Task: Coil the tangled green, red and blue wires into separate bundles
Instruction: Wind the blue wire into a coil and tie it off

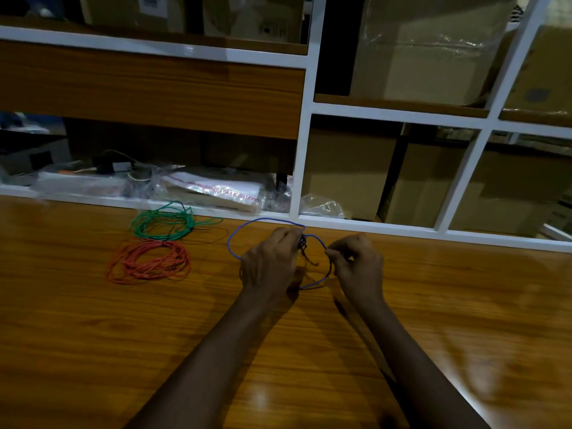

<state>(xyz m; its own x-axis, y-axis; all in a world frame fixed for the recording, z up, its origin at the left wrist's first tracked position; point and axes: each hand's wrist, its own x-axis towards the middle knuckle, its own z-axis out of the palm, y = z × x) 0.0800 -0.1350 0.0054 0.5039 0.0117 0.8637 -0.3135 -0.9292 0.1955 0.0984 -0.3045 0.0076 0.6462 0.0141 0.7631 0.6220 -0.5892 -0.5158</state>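
Note:
A green wire coil [164,222] lies on the wooden table [93,335] near the back edge, with a loose end trailing right. Just in front of it lies a red wire coil [148,261]. To the right, the blue wire [230,239] forms a large loop above the table. My left hand [269,261] grips a dark bunched part of the blue wire at its fingertips. My right hand [356,264] pinches the blue wire on the loop's right side. The loop's lower part runs between and under my hands.
A white-framed shelf unit [305,119] stands along the table's back edge, holding cardboard boxes [346,171] and plastic bags [216,190]. A clear bag [322,207] pokes out near the frame post.

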